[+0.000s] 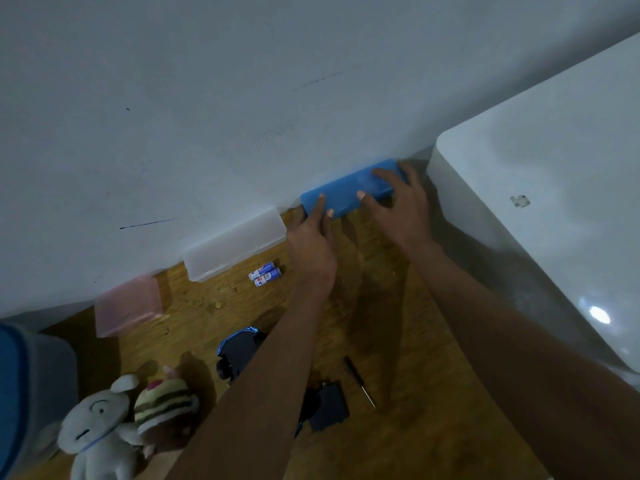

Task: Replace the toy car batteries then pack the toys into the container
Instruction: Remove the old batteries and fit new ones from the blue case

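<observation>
Both hands reach to one o'clock: the left hand (311, 247) and right hand (403, 202) lay spread fingers (382, 174) on the blue box (346, 192) against the wall (242, 98), seemingly to draw it closer or open it. On the wooden table (398, 445), the batteries (265, 273) lie at eleven o'clock and the upturned car (239, 351) and plush toys (128, 417) at seven, awaiting work.

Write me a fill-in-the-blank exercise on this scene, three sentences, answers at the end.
Both hands, the left hand and the right hand, rest on the ____ box.
Two batteries lie in front of the ____ box.
The pink box stands against the ____.

Answers: blue; clear; wall
</observation>
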{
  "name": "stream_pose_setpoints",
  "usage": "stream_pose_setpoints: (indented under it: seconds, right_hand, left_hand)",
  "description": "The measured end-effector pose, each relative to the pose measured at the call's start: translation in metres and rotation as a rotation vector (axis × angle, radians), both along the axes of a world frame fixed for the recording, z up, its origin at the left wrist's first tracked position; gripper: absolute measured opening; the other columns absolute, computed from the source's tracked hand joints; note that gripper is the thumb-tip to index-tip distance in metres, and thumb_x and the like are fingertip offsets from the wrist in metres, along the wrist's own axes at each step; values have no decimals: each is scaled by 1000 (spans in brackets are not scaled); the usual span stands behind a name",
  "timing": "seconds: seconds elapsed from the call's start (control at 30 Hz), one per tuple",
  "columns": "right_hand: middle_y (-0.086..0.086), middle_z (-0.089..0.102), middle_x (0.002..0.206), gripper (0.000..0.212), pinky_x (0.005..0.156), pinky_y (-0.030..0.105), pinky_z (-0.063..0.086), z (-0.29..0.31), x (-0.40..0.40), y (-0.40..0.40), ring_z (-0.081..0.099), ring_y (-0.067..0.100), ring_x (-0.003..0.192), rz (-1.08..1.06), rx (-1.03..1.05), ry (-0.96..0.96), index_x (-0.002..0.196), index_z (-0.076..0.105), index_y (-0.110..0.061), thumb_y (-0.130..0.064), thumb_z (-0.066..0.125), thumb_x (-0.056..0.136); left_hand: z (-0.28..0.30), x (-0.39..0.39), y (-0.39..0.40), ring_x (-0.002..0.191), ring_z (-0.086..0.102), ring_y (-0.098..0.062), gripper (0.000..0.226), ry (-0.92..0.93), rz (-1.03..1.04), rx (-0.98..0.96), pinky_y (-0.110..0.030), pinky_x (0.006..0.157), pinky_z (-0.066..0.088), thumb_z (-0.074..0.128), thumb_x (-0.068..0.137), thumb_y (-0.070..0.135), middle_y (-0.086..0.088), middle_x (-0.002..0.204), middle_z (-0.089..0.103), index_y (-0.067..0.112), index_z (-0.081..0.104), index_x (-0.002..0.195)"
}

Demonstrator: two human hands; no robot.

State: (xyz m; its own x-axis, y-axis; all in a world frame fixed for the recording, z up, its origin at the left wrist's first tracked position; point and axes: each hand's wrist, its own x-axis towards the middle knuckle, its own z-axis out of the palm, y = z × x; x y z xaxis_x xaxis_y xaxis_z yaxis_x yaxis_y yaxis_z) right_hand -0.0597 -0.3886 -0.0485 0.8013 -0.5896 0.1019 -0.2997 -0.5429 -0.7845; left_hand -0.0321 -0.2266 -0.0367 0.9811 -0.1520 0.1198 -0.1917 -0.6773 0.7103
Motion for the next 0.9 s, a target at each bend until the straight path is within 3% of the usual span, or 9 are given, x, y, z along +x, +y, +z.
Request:
stream_pose_setpoints:
  seconds: [0.23,0.37,0.5,0.67,0.77,0.9]
  right_hand:
    - [9,35,156,53,104,43,44,3,-2,-1,38,30,140,16,-69,98,131,60,-37,-60,67,84]
    - [9,32,156,55,107,48,39,16,1,4,27,32,143,7,-145,281,137,54,-37,-61,62,88]
    - [14,30,156,49,116,49,30,39,6,11,26,36,143,36,-233,333,139,54,-27,-44,62,94]
    - [11,59,122,28,93,46,52,65,-6,55,54,32,115,264,-288,90,118,67,-14,-26,63,92]
    - [5,64,106,27,83,41,54,76,-15,92,59,27,104,483,-308,145,109,69,-20,-29,59,86]
    - [3,66,110,33,86,38,53,83,-34,127,60,22,102,686,-282,334,112,70,-22,-26,67,79]
  left_hand:
    - [-3,6,1,119,60,-23,36,34,-23,1,-38,101,54,58,101,21,-10,134,62,18,61,138]
    - [10,12,2,123,57,-28,43,122,-74,116,-38,106,50,59,101,20,-14,138,60,19,55,144]
    - [42,13,24,117,61,-31,50,143,-191,99,-36,102,46,66,95,17,-16,130,66,18,55,144]
    - [78,1,79,100,71,-23,29,71,-173,-5,-39,88,58,66,93,25,-5,112,76,14,73,119]
    - [88,-13,115,106,69,-22,26,132,-128,-6,-35,92,56,67,94,20,-5,119,74,14,73,118]
    - [86,-40,162,110,66,-21,24,224,-102,27,-29,85,51,68,95,29,-4,120,73,21,73,117]
